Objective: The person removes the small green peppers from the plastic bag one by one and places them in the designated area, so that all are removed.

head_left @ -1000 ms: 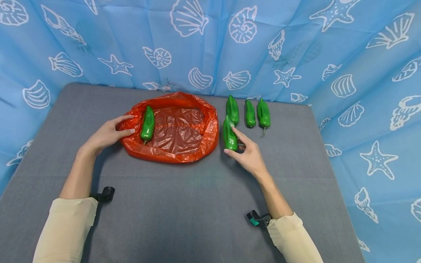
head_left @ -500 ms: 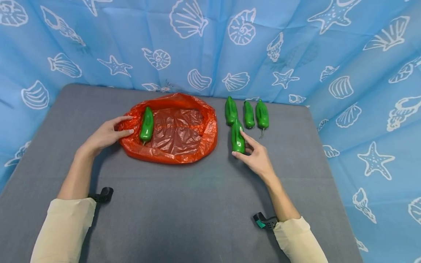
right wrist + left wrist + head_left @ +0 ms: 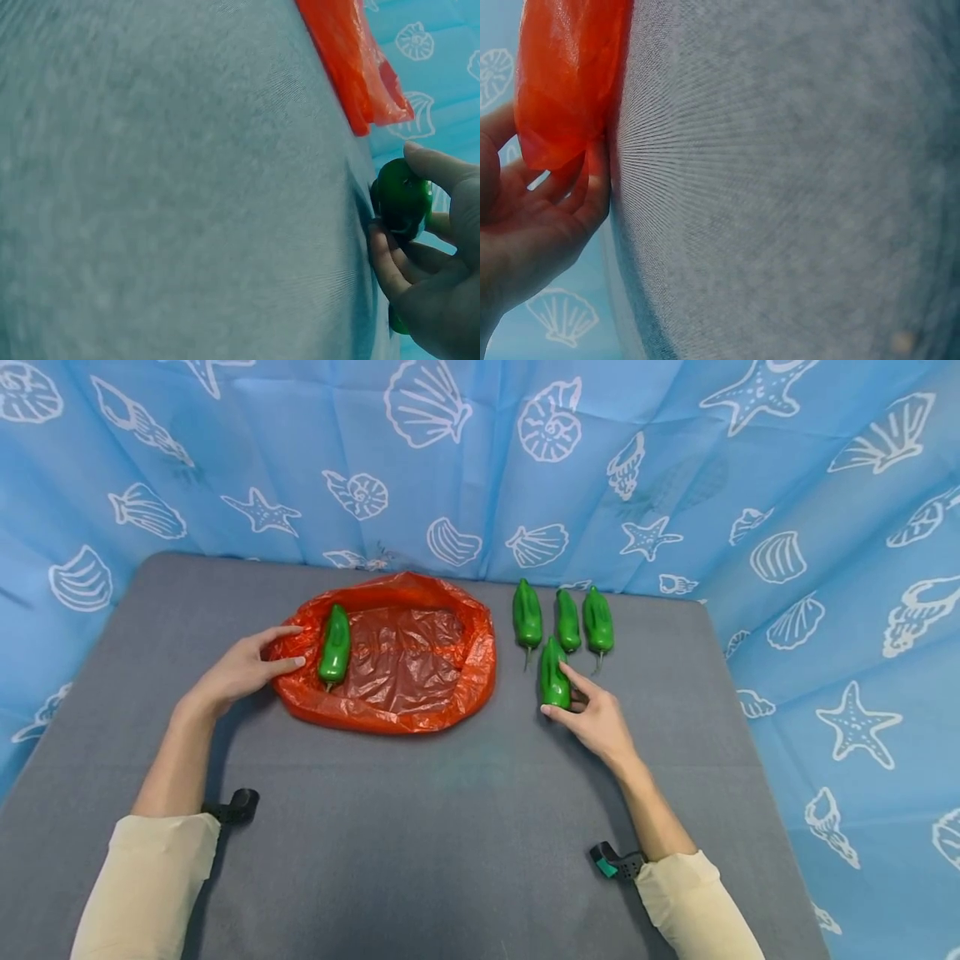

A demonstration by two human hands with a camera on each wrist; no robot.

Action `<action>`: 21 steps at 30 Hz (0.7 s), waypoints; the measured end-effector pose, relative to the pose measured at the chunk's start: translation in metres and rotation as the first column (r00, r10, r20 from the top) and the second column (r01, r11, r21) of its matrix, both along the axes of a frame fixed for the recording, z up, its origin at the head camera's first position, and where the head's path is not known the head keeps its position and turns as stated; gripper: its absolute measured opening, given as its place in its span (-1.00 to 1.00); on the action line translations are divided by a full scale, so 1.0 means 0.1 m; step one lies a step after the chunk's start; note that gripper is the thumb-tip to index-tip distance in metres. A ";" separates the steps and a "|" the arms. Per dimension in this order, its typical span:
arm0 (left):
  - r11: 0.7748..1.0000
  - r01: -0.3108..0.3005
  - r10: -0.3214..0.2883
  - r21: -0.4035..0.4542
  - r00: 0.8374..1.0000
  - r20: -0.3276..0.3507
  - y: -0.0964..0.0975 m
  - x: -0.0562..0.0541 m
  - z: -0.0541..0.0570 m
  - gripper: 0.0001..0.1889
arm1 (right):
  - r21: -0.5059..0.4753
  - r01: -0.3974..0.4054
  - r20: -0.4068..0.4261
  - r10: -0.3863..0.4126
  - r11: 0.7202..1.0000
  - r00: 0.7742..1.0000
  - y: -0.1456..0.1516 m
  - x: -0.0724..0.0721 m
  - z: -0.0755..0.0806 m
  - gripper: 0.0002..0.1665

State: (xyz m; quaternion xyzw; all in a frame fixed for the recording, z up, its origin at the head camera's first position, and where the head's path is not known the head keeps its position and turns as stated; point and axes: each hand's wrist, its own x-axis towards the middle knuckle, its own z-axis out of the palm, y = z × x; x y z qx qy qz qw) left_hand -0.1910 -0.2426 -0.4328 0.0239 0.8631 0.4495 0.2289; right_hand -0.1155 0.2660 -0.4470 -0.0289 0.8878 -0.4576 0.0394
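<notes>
A red plastic bag [image 3: 408, 720] lies with its mouth spread wide on the grey table, and one green pepper [image 3: 335, 645] rests inside at its left. My left hand [image 3: 242, 667] grips the bag's left rim, thumb over the edge; in the left wrist view the fingers reach under the red plastic [image 3: 574, 82]. To the right of the bag, my right hand [image 3: 597, 718] holds another green pepper [image 3: 554, 675] between thumb and fingers, tip pointing away. The right wrist view shows this pepper's [image 3: 403, 193] rounded end, close to the tabletop.
Three more green peppers stand in a row behind the right hand: a left one [image 3: 527, 614], a middle one [image 3: 568, 621] and a right one [image 3: 598, 620]. A blue curtain [image 3: 480, 460] with white shells hangs along the table's [image 3: 420, 852] far edge.
My right hand has moved right with its pepper, away from the bag, and the left pepper of the back row now shows its stem. The left hand keeps its place on the bag.
</notes>
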 end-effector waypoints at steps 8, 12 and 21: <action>1.000 -0.004 0.004 0.005 1.000 -0.011 0.01 0.00 0.00 -0.24 | 0.088 0.006 -0.001 -0.006 0.996 1.000 0.03 -0.03 -0.06 -0.11; 1.000 -0.002 0.002 0.006 1.000 -0.007 0.01 -0.01 0.00 -0.26 | 0.142 -0.003 -0.046 0.009 0.990 0.999 0.03 -0.05 -0.07 -0.10; 1.000 -0.003 0.003 0.024 1.000 0.002 -0.01 -0.01 -0.02 -0.26 | 0.189 -0.034 -0.098 0.053 0.981 0.994 0.05 -0.08 -0.10 -0.06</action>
